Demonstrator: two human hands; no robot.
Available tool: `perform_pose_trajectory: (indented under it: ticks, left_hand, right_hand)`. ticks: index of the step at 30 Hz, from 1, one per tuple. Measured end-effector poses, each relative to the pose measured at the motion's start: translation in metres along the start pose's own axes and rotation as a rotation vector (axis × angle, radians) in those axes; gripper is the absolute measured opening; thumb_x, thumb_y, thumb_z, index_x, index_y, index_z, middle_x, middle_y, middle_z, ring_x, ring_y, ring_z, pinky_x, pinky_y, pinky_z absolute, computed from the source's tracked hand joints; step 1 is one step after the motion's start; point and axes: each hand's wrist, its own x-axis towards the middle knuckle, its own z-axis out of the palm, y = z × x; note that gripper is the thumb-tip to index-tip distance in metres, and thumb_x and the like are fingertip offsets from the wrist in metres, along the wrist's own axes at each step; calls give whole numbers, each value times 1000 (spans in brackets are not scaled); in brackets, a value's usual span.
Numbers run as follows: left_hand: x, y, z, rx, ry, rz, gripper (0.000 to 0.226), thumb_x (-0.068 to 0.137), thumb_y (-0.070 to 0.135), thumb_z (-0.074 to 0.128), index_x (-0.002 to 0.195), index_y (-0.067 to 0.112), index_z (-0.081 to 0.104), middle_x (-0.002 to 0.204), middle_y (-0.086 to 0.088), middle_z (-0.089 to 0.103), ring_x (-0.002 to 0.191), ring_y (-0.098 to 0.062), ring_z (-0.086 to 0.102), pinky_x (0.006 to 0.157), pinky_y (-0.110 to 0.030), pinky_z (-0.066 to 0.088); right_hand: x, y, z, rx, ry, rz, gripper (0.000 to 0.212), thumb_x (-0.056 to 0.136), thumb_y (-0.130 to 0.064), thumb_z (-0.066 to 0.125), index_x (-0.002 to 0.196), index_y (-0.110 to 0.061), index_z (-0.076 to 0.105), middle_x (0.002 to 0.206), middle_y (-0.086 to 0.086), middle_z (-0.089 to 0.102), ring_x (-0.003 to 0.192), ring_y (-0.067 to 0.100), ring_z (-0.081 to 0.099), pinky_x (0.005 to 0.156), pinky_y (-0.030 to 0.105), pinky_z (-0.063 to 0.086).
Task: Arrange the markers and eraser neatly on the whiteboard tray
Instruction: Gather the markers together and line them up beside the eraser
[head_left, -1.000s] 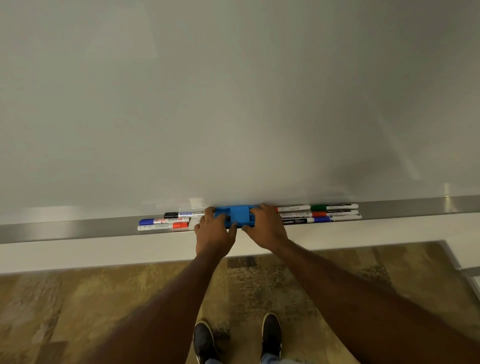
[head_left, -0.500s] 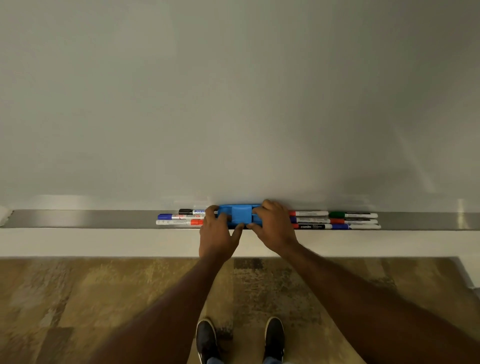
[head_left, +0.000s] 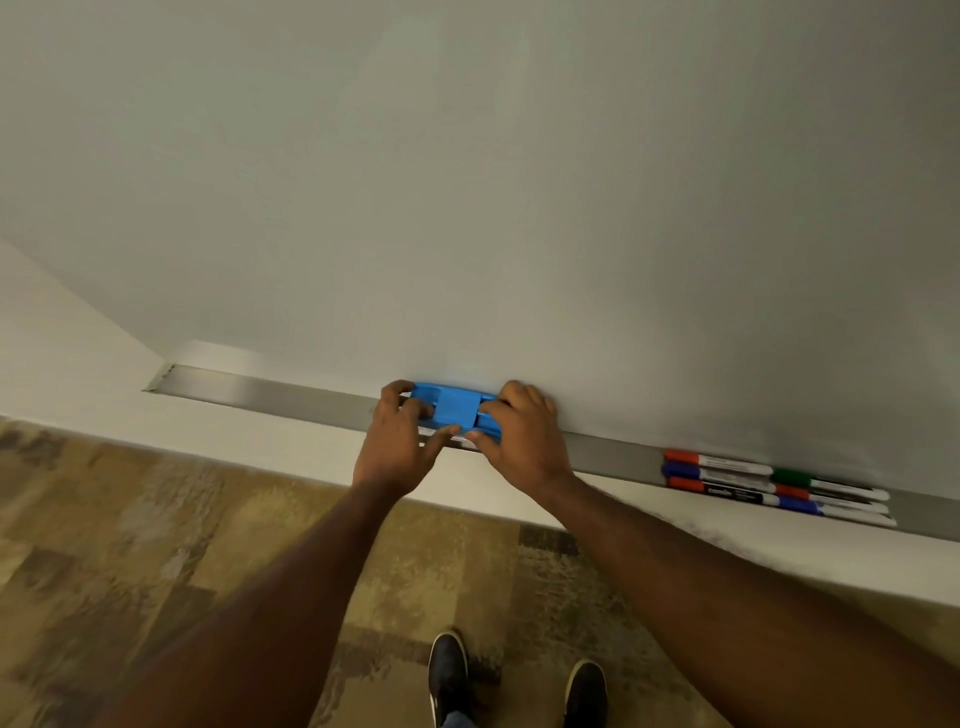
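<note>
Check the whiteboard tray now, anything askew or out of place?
Nothing damaged or spilled. The markers lie parallel in neat rows on the tray, right of the hands. The left hand and right hand grip the blue eraser, covering something white beneath it, probably more markers.

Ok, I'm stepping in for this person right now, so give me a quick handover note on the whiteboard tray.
Left hand and right hand both grip the blue eraser on the tray, with something white under it, likely markers.
A marker group lies in neat rows at the tray's right.
Done: right group lined up.
Left: set the eraser down, tidy what's beneath.
</note>
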Motion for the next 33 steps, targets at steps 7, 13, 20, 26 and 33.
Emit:
perform_pose_trajectory:
  ticks: [7, 13, 20, 26, 33]
  left_hand:
    - [10, -57, -31, 14, 2, -33, 47, 85, 50, 66, 108, 10, 60, 139, -9, 39, 113, -23, 54, 88, -34, 51]
    - [18, -112, -54, -3, -45, -102, 45, 83, 49, 69, 107, 12, 60, 139, -7, 39, 117, -23, 51, 93, -38, 49]
    - [28, -143, -62, -5, -85, -106, 43, 83, 46, 70, 106, 12, 60, 136, -8, 40, 115, -21, 52, 92, -34, 48]
    - [29, -156, -59, -5, -108, -130, 40, 84, 45, 70, 107, 14, 59, 138, -8, 39, 111, -21, 54, 90, -31, 47]
    - [27, -156, -52, -2, -110, -142, 38, 84, 41, 70, 108, 14, 58, 139, -8, 41, 113, -21, 54, 92, -33, 48]
  right_hand:
    - [25, -42, 29, -10, -57, -66, 41, 87, -38, 64, 123, -18, 62, 112, 3, 55, 107, 22, 49, 95, 39, 40]
    - [52, -81, 57, -32, -114, -147, 37, 87, -27, 62, 123, -16, 62, 115, 2, 57, 108, 24, 51, 97, 40, 42]
    - [64, -97, 82, -47, -130, -144, 37, 88, -30, 65, 123, -18, 62, 116, 1, 64, 107, 23, 52, 96, 39, 43]
    - [67, -102, 92, -58, -144, -133, 32, 90, -21, 62, 122, -20, 63, 116, -1, 65, 106, 23, 52, 93, 39, 44]
    - [63, -96, 100, -74, -150, -131, 28, 91, -23, 56, 117, -21, 66, 114, -4, 65, 103, 22, 50, 90, 38, 43]
